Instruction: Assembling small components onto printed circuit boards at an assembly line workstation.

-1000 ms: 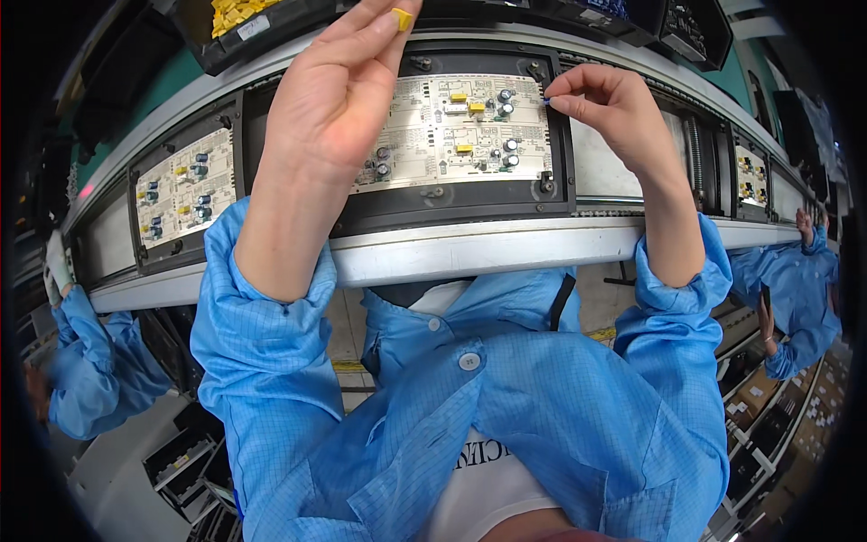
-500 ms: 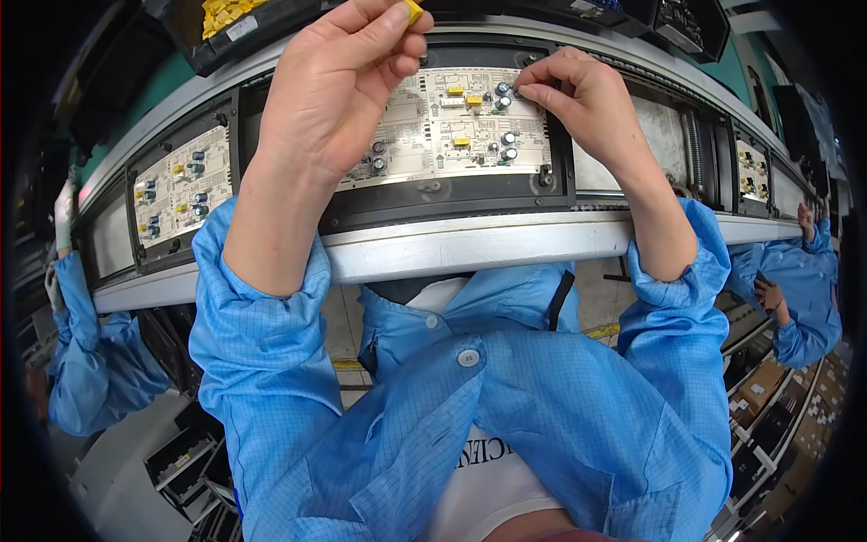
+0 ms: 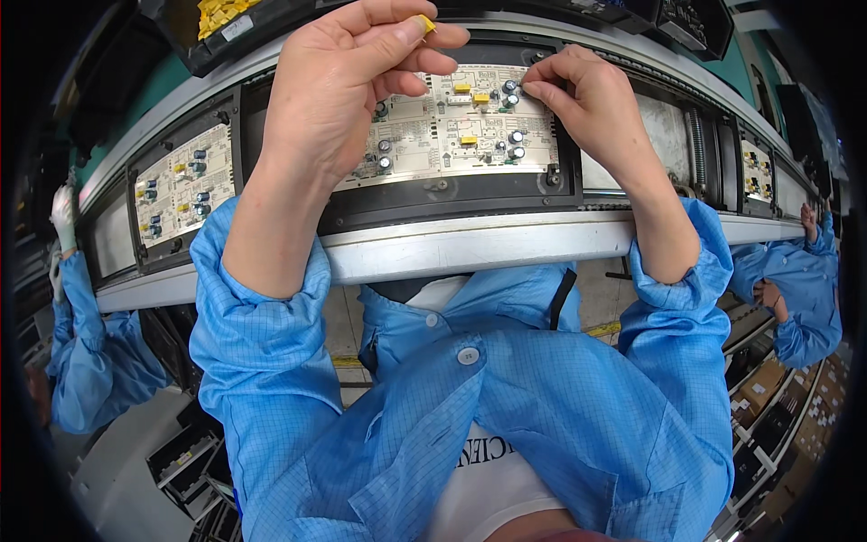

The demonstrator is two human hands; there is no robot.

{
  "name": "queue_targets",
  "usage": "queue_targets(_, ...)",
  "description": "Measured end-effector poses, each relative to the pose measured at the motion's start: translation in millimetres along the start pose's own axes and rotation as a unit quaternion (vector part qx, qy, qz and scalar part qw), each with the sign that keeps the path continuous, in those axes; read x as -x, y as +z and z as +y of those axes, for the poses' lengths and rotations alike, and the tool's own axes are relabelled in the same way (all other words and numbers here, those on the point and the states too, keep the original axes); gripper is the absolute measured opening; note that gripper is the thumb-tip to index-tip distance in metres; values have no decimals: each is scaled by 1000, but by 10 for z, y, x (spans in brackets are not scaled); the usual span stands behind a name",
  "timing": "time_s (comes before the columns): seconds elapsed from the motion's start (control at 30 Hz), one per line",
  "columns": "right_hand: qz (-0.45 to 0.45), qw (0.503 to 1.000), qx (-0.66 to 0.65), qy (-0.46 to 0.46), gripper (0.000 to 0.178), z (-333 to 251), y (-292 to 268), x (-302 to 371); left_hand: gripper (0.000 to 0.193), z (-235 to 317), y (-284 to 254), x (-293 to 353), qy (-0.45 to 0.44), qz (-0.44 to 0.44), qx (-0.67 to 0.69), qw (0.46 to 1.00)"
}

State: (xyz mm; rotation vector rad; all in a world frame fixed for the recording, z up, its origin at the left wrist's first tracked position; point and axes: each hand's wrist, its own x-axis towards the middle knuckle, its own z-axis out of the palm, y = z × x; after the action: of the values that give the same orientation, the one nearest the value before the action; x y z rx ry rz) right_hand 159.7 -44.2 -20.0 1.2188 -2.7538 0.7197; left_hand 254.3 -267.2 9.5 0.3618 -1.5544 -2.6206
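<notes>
My left hand [image 3: 330, 95] is raised over the left part of the circuit board [image 3: 411, 140]. Its thumb and forefinger pinch a small yellow box capacitor [image 3: 427, 24], and thin leads show beneath it. The other fingers are loosely spread. At the board's upper right corner, my right hand [image 3: 587, 95] has thumb and forefinger pressed together beside a dark round capacitor [image 3: 510, 87]. Whatever those fingertips may hold is hidden. Yellow capacitors [image 3: 469, 141] and several round ones stand on the board, whose left portion is partly covered by my left hand.
A black frame [image 3: 397, 211] carries the board along a metal rail [image 3: 479, 244]. More populated boards lie left [image 3: 172, 217] and right [image 3: 755, 172]. A black bin of yellow parts [image 3: 221, 16] stands far left. Co-workers in blue work at the left [image 3: 99, 361] and right [image 3: 790, 280].
The board and its frame have shifted slightly right. My left hand has moved a little right with the yellow capacitor, its other fingers more extended. My right hand has moved slightly right, still pinched.
</notes>
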Motion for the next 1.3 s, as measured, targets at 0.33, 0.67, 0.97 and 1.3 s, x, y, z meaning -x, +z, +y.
queue_targets(0.33, -25, 1000, -12, 13, 19, -61, -46, -39, 15, -144, -132, 11, 125, -100, -286, 945)
queue_targets(0.67, -58, 804, -545, 231, 15, 158, -318, -142, 15, -202, 101, 231, 171, -112, -539, 817)
queue_targets(0.97, -63, 719, -649, 241, 16, 107, -421, -131, 11, -325, 279, 222, 273, -134, -648, 698)
queue_targets(1.3, -30, 768, -601, 218, 16, 89, -453, -111, 7, -375, 393, 237, 297, -149, -717, 613)
